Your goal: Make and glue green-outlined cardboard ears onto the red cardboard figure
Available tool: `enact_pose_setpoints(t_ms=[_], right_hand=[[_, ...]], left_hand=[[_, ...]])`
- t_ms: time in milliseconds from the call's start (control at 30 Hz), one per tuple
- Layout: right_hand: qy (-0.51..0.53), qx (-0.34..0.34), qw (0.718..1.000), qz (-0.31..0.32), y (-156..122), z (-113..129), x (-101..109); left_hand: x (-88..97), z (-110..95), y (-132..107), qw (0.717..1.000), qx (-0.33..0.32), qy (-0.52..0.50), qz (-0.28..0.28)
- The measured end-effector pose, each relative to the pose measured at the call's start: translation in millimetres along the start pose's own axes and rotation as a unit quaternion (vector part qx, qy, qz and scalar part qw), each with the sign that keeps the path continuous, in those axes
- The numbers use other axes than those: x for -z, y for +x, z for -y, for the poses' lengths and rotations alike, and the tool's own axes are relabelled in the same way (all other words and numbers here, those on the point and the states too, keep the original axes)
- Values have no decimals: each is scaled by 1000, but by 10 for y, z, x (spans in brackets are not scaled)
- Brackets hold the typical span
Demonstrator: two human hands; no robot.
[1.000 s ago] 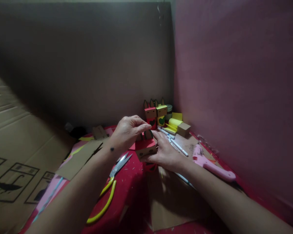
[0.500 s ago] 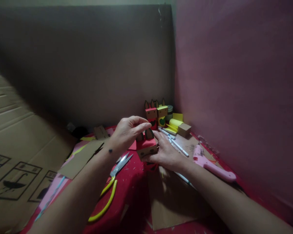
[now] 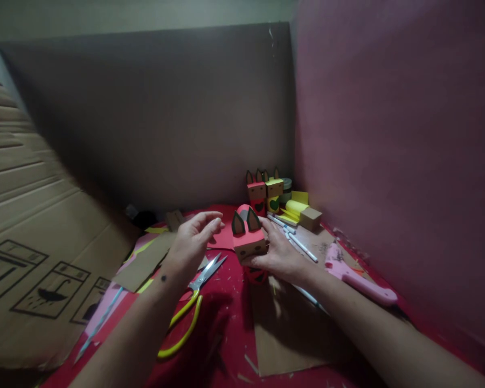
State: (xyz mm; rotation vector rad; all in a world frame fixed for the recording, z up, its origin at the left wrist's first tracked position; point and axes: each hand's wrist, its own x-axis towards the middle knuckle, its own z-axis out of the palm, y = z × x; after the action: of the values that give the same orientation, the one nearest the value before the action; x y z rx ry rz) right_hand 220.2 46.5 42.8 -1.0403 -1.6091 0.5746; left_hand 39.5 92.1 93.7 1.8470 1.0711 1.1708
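Note:
A red and brown paper animal figure (image 3: pixel 248 241) with two dark-edged pointed ears stands before me over the red cloth. My right hand (image 3: pixel 281 253) grips its boxy head from the right side, thumb across the lower front. To the left of the figure, my left hand (image 3: pixel 196 234) hovers apart from it, fingers curved and thumb near the index finger; I see nothing held in it. Just below that hand lie yellow-handled scissors (image 3: pixel 196 293), blades spread a little. Part of the figure's lower body is in shadow.
Behind stand a red figure (image 3: pixel 256 194) and a yellow figure (image 3: pixel 274 191). White marker pens (image 3: pixel 303 248), a yellow paper piece with a box (image 3: pixel 309 217) and a pink glue gun (image 3: pixel 358 280) lie right. A cardboard sheet (image 3: pixel 295 339) is in front; a large carton (image 3: pixel 32 258) stands left.
My left hand has moved away from the figure's ears to the left, leaving both ears in full view. My right hand keeps its grip. The camera view has shifted slightly.

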Motion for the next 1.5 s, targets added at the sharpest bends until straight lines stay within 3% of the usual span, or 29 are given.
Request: enact_pose_setpoints(t_ms=[233, 500, 833, 1500], right_hand=[[-5, 0, 1000, 9, -10, 6, 7], [-3, -5, 1000, 5, -15, 24, 16], [22, -14, 1000, -7, 17, -50, 23], [90, -31, 995, 25, 7, -29, 77]], left_hand=[[-93, -39, -155, 1000, 21, -22, 8], [-183, 46, -133, 998, 26, -49, 17], [-178, 72, -188, 990, 40, -44, 131], [-257, 132, -198, 978, 5, -131, 161]])
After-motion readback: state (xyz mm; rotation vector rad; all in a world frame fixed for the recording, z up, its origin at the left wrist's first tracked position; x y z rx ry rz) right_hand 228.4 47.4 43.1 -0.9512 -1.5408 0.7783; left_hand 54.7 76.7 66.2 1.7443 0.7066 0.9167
